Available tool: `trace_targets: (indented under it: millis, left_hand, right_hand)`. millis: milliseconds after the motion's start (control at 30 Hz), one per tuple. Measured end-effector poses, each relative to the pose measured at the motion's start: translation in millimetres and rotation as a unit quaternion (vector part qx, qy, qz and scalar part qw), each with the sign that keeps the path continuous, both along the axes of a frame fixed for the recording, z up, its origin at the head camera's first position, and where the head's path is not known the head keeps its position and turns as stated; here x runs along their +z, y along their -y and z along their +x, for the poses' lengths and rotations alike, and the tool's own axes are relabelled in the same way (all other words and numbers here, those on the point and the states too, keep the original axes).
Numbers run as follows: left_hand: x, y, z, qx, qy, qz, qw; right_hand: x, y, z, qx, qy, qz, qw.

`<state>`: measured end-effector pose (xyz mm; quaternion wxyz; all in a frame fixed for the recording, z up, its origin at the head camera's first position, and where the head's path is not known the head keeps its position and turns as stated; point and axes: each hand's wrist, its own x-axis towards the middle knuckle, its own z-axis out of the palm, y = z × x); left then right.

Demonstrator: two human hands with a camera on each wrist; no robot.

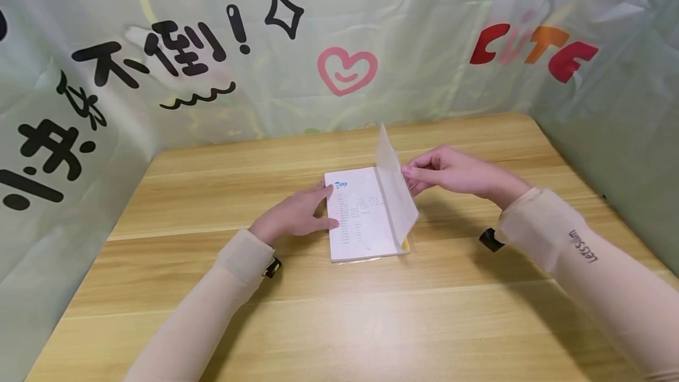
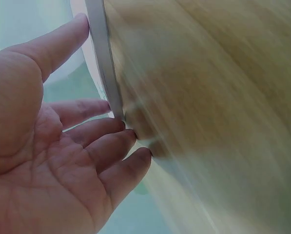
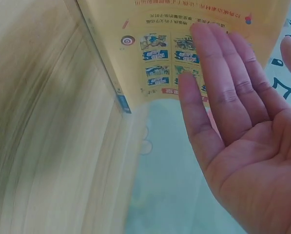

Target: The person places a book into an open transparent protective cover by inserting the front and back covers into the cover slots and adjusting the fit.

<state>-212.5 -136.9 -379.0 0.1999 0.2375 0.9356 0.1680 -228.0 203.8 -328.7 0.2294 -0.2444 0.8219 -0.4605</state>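
A paperback book (image 1: pixel 352 217) lies on the wooden table with a printed white page facing up. Along its right side one leaf or cover (image 1: pixel 394 184) stands raised, pale on the inside. Its yellow outer face (image 3: pixel 155 24), with text and small pictures, shows in the right wrist view. My right hand (image 1: pixel 453 171) is at the raised cover's outer edge. Its fingers look straight against the yellow side, and the thumb stands apart near the edge. My left hand (image 1: pixel 297 211) rests at the book's left edge, thumb and index finger on the page margin, other fingertips beside the edge.
The wooden table (image 1: pixel 212 287) surrounds the book on all sides. Behind it and at both sides hangs a pale printed cloth (image 1: pixel 424 28) with lettering and a pink heart. Dark straps (image 1: pixel 491 240) sit at both wrists below beige sleeves (image 1: pixel 541 226).
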Motion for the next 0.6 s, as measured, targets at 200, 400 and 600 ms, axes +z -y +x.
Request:
trace_targets:
  millis: [200,400,600]
  left_hand:
    - [1.2,2.4,-1.6,0.014,0.003,0.011,0.9998]
    - [1.6,6.8,-2.3,0.008,0.006,0.026,0.9996]
    - [1.7,11.3,-2.8,0.008,0.016,0.041,0.999]
  right_hand:
    - [-3.8,5.8,0.2,0.026,0.012,-0.016,0.9994]
    - [-9.4,14.9,2.6,0.04,0.004,-0.015,0.9991]
    - [-14.4,26.0,7.1,0.053,-0.032,0.014,0.998]
